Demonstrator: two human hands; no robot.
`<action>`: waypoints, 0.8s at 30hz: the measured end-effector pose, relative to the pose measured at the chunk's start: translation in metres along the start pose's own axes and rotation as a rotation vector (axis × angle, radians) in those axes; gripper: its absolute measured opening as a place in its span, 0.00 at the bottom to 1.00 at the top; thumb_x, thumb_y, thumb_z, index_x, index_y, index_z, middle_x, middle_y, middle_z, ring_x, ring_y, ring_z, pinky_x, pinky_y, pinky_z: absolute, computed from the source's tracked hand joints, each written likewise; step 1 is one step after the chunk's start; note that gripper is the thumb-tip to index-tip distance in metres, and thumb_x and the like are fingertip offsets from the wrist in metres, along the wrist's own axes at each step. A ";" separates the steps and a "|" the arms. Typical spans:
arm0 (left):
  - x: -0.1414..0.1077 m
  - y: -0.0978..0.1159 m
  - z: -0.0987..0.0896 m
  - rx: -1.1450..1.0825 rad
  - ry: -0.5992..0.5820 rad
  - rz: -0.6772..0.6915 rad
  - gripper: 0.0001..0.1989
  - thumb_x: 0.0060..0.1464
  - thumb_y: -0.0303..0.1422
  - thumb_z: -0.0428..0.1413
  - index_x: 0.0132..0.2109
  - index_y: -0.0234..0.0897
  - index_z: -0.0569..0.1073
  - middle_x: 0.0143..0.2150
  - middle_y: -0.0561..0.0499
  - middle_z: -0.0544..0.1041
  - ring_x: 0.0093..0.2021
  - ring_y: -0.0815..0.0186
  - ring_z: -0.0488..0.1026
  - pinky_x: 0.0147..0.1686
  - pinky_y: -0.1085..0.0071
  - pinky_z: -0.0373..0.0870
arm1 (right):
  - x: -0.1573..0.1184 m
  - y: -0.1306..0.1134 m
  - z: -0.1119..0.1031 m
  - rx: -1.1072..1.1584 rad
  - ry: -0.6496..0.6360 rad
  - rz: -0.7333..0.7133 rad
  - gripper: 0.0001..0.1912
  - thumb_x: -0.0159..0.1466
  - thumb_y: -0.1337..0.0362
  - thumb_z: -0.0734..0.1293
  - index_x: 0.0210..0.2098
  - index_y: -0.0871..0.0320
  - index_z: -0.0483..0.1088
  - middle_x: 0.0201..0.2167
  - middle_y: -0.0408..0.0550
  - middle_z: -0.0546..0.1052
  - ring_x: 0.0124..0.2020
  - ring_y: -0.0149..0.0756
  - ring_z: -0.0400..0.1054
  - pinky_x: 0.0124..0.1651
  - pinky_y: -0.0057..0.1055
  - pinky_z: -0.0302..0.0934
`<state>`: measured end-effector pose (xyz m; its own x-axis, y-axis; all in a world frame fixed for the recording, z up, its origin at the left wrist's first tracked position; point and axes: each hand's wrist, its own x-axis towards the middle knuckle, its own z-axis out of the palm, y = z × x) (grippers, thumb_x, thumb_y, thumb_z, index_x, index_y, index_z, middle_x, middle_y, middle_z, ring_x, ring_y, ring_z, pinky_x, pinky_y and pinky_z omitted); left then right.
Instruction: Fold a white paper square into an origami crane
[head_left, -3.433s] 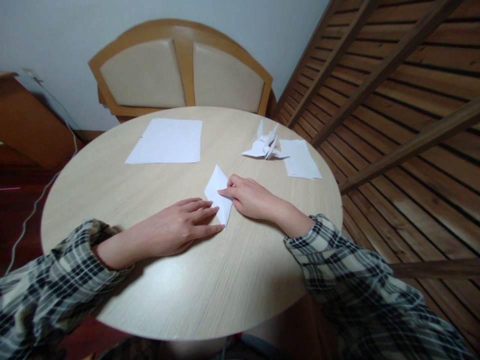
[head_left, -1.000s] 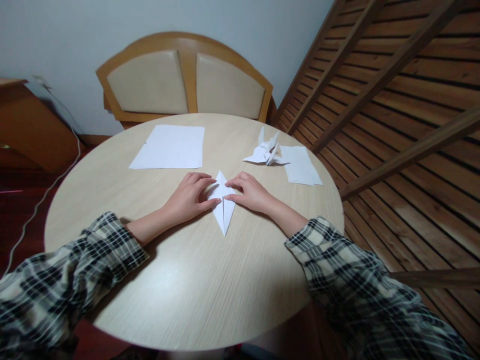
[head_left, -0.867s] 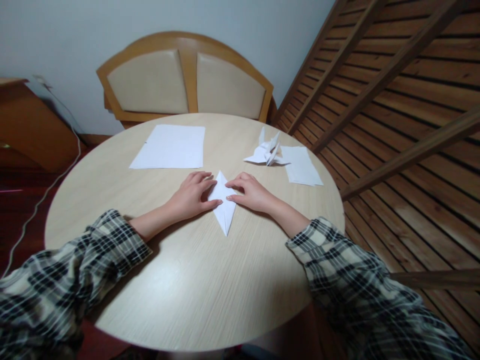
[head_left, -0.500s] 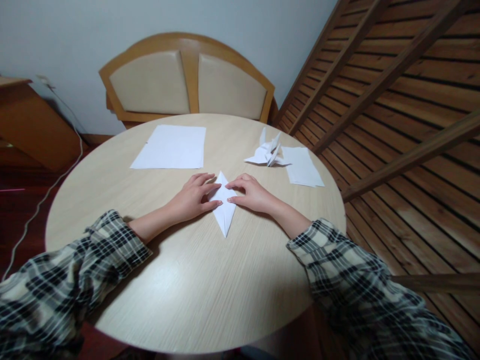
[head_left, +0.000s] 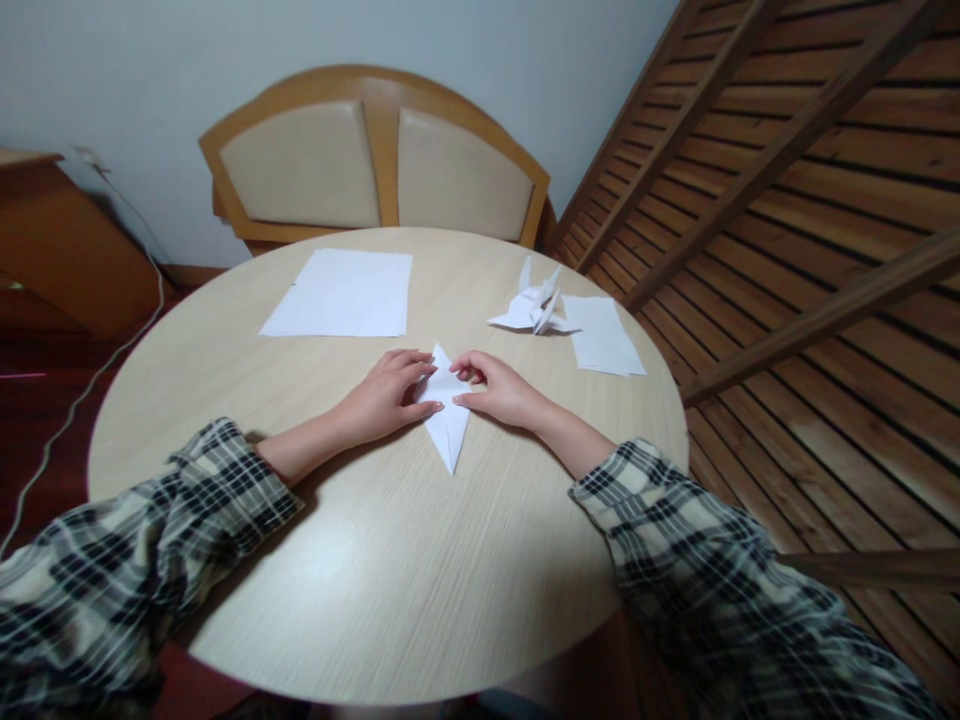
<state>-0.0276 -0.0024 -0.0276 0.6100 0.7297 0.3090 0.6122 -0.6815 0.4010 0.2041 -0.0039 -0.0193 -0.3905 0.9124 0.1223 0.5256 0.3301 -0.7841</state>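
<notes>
A white paper folded into a narrow diamond (head_left: 448, 430) lies on the round wooden table (head_left: 360, 560), one point toward me. My left hand (head_left: 394, 393) rests on its left edge, thumb and fingers apart and touching the paper. From the right, my right hand (head_left: 491, 388) has its thumb on the paper's right side, with its fingers curled above the upper right edge. Its thumb and fingertips are apart. The fingertips hide parts of both side edges.
White sheets (head_left: 341, 293) lie at the back left of the table. Folded paper cranes (head_left: 534, 305) stand at the back right beside smaller white sheets (head_left: 606, 335). Behind the table is a padded chair back (head_left: 386, 150); wooden slats (head_left: 825, 250) rise at the right.
My right hand's fingers have lifted and curled slightly back from the paper's upper part. The paper's top point has shifted slightly left. My left hand has barely moved.
</notes>
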 end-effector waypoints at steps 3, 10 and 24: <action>0.000 0.000 0.000 0.008 0.006 0.024 0.20 0.60 0.43 0.60 0.53 0.35 0.74 0.62 0.37 0.72 0.65 0.47 0.64 0.64 0.44 0.61 | -0.001 0.000 0.001 0.032 -0.004 0.014 0.20 0.54 0.71 0.73 0.45 0.55 0.70 0.41 0.45 0.75 0.41 0.36 0.69 0.49 0.37 0.64; -0.001 0.008 -0.005 -0.014 0.000 0.055 0.12 0.61 0.41 0.59 0.42 0.36 0.73 0.59 0.38 0.74 0.63 0.49 0.65 0.62 0.47 0.63 | -0.003 0.003 0.000 -0.013 -0.026 -0.043 0.17 0.57 0.68 0.72 0.46 0.58 0.72 0.38 0.46 0.75 0.40 0.36 0.69 0.46 0.35 0.63; 0.001 0.014 -0.008 0.015 0.042 0.108 0.08 0.60 0.27 0.54 0.42 0.34 0.78 0.49 0.41 0.79 0.51 0.55 0.73 0.54 0.53 0.71 | -0.010 -0.014 -0.004 -0.329 -0.039 -0.167 0.03 0.64 0.69 0.69 0.35 0.57 0.76 0.33 0.45 0.74 0.40 0.37 0.67 0.48 0.35 0.58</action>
<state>-0.0221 -0.0110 -0.0152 0.6516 0.6533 0.3854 0.5515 -0.7569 0.3507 0.2039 -0.0167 -0.0069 -0.5164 0.8317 0.2041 0.6648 0.5396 -0.5166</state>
